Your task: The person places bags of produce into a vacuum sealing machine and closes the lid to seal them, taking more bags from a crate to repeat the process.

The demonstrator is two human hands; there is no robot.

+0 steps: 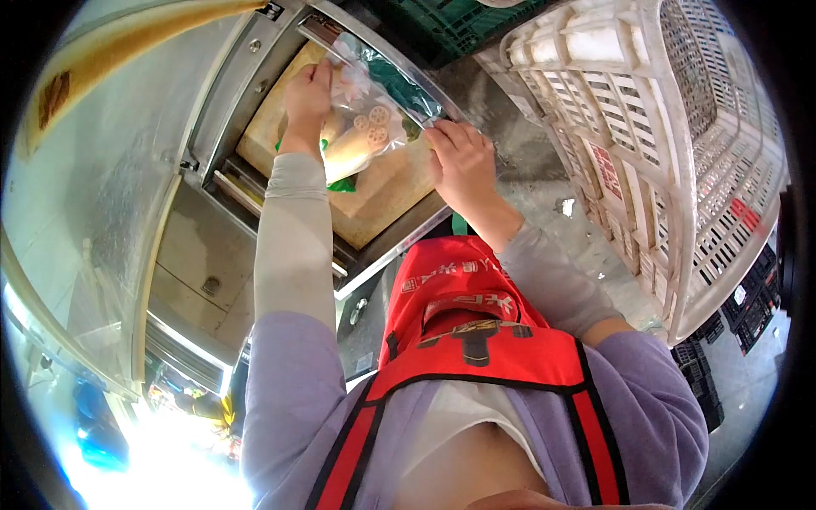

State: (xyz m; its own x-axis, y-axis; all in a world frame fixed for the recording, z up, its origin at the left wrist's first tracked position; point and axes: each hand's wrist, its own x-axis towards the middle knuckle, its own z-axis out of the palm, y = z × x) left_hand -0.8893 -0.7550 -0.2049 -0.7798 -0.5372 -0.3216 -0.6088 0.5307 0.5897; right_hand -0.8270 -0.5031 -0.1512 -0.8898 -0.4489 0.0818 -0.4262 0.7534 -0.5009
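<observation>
A clear plastic bag [342,119] printed with pink flowers and lotus root slices lies over a tan board [374,212]. A pale, long piece, like lotus root [348,157], shows in or under its film. My left hand [308,98] is closed at the bag's upper left, with its fingertips pressed together on the film. My right hand [463,161] is at the right side, fingers curled and closed on the bag's clear edge, close to the metal rim [378,42]. Bits of green [343,184] show beside the pale piece. The exact fingertip contact is partly hidden.
A large white plastic crate [612,127] stands at the right, with black crates [748,297] beyond it. A green crate [450,30] is at the top. On the left are a glass panel [110,153] and a metal counter [204,255]. My red apron [459,280] hangs in front.
</observation>
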